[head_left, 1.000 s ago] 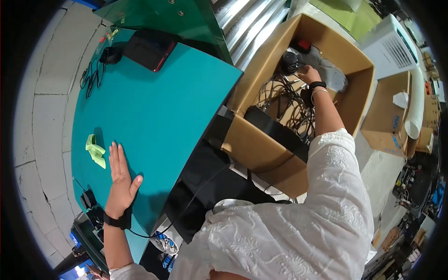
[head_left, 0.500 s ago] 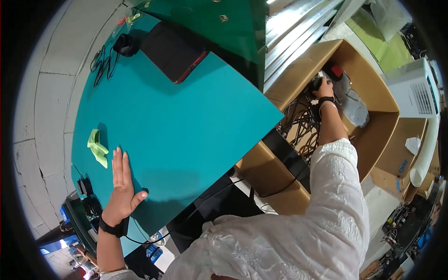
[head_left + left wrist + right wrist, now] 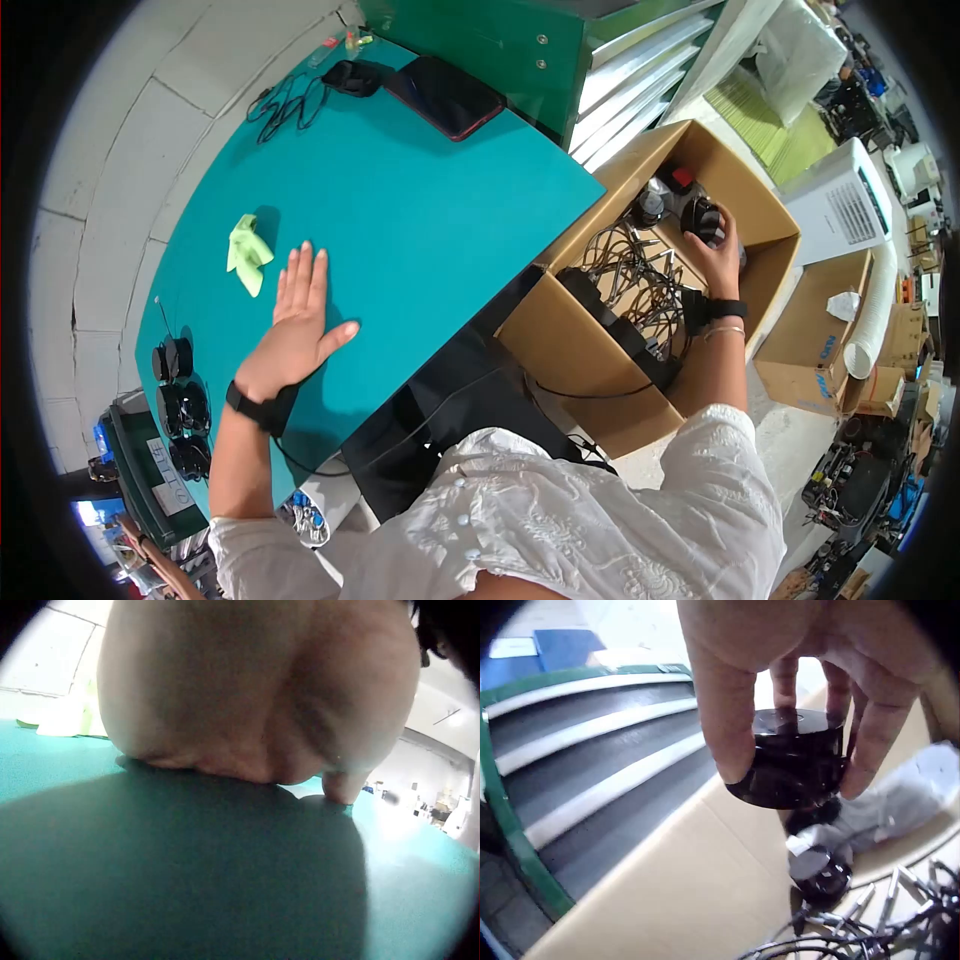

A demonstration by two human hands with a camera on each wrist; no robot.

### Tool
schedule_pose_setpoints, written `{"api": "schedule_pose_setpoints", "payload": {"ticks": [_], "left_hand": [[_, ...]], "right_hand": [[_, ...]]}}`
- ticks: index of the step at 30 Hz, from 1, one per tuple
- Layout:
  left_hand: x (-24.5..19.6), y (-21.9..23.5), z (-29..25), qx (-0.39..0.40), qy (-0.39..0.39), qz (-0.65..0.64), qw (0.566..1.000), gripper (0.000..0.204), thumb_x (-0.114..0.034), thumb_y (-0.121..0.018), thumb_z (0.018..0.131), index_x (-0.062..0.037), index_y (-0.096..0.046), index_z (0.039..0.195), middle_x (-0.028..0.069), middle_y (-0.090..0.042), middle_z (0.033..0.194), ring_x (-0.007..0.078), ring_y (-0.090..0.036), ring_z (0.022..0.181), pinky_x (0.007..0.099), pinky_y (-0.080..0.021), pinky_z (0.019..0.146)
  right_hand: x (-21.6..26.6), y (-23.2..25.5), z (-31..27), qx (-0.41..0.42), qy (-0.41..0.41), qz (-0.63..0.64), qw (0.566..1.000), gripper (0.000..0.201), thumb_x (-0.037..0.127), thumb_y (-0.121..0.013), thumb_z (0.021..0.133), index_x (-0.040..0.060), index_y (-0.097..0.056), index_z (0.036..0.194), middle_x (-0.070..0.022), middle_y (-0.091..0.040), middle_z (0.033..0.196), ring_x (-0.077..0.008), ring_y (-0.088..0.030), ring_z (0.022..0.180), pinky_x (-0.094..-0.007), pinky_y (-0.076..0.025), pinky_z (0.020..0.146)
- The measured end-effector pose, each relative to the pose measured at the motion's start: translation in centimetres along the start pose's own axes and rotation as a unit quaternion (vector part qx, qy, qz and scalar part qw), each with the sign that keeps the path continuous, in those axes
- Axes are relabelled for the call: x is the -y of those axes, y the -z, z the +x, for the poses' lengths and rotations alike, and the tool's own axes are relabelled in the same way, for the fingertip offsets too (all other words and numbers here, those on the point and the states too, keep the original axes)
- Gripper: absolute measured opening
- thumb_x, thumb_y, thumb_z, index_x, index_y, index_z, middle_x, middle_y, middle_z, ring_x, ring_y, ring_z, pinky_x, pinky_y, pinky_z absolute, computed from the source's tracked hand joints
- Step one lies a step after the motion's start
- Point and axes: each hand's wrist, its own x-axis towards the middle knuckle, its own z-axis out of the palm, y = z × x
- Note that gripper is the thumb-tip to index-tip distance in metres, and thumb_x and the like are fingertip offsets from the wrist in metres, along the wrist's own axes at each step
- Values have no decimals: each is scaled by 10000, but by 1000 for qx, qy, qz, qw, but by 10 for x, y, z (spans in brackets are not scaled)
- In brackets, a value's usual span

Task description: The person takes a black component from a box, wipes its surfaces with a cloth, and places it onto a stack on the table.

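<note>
My right hand (image 3: 716, 250) holds a round, glossy black device (image 3: 795, 761), fingers and thumb around its sides, over the inside of the cardboard box (image 3: 590, 400). A tangle of black cables (image 3: 640, 280) with metal plugs lies in the box. Another dark round device (image 3: 651, 205) sits there, close to the held one. My left hand (image 3: 295, 330) rests flat on the teal table (image 3: 420, 220), fingers straight and thumb spread. Just beyond its fingertips stands a folded light-green piece (image 3: 248, 255).
A black tablet-like slab with a red edge (image 3: 445, 97) and a coiled black cable (image 3: 285, 110) lie at the table's far end. Several black round devices (image 3: 180, 405) line its left edge. Beyond the box stand a white appliance (image 3: 840, 205) and another carton (image 3: 815, 330).
My right hand has come up from deeper in the box with the round black device, which now shows in its grip. The left hand stays flat on the table. The head view has shifted.
</note>
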Motion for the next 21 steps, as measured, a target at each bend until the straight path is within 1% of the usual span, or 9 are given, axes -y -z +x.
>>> {"api": "schedule_pose_setpoints", "payload": {"ticks": [2, 7, 9, 12, 14, 15, 18, 19, 21], "left_hand": [[-1, 0, -2, -1, 0, -15, 1000, 943, -554, -515, 902, 9, -54, 1502, 271, -26, 1556, 384, 8, 1459, 448, -55, 1178], [15, 20, -16, -22, -35, -128, 991, 747, -423, -598, 907, -16, -300, 1458, 227, -239, 1529, 340, -214, 1432, 393, -224, 1154], [21, 35, -40, -131, -73, -231, 961, 584, -355, -600, 927, -23, -443, 1382, 197, -497, 1373, 309, -464, 1287, 370, -347, 1084], [35, 55, -82, -214, -35, -318, 923, 553, -350, -581, 944, 7, -470, 1351, 177, -560, 1300, 283, -540, 1207, 361, -402, 1033], [51, 59, -112, -278, -90, -574, 765, 491, -332, -537, 970, 23, -501, 1307, 161, -597, 1232, 268, -587, 1131, 370, -453, 976], [66, 57, -123, -300, -66, -572, 761, 491, -332, -537, 970, 23, -501, 1307, 161, -597, 1232, 268, -587, 1131, 370, -453, 976], [109, 43, -147, -369, -156, -780, 480, 407, -306, -494, 985, -7, -519, 1260, 146, -588, 1208, 280, -581, 1089, 395, -483, 932], [122, 36, -156, -388, -149, -774, 477, 407, -306, -494, 985, -7, -519, 1260, 146, -588, 1208, 280, -581, 1089, 395, -483, 932], [149, 21, -160, -455, -155, -818, 315, 394, -308, -491, 987, -13, -523, 1246, 131, -572, 1220, 274, -564, 1101, 384, -481, 937]], "right_hand": [[94, 25, -29, 76, 53, 212, 973, 724, -12, -775, 696, 56, -463, 1346, -121, -498, 1302, -222, -566, 1102, -325, -490, 919], [255, 38, -80, 184, 228, 198, 935, 803, -93, -763, 665, 90, -448, 1380, -64, -453, 1342, -190, -518, 1160, -312, -488, 946], [312, 23, -99, 234, 305, 172, 907, 818, -91, -778, 638, 104, -465, 1369, -61, -446, 1355, -198, -492, 1203, -326, -494, 957], [395, -19, -123, 286, 450, 144, 834, 789, -68, -788, 617, 118, -501, 1327, -84, -454, 1359, -257, -490, 1221, -357, -495, 959], [440, -57, -137, 312, 524, 136, 781, 776, -36, -784, 607, 122, -510, 1315, -105, -485, 1323, -291, -479, 1222, -363, -460, 977], [462, -75, -147, 342, 524, 139, 768, 759, -5, -782, 617, 120, -509, 1314, -111, -495, 1311, -297, -473, 1225, -365, -447, 986], [514, -143, -169, 401, 573, 172, 694, 724, 79, -759, 664, 132, -495, 1335, -117, -506, 1307, -300, -454, 1246, -388, -415, 1025], [526, -164, -177, 407, 595, 179, 670, 720, 97, -752, 671, 138, -490, 1341, -118, -503, 1311, -300, -448, 1253, -392, -409, 1032], [546, -201, -191, 413, 625, 182, 637, 762, 81, -767, 660, 152, -469, 1358, -108, -489, 1324, -299, -445, 1259, -388, -405, 1044]]}}
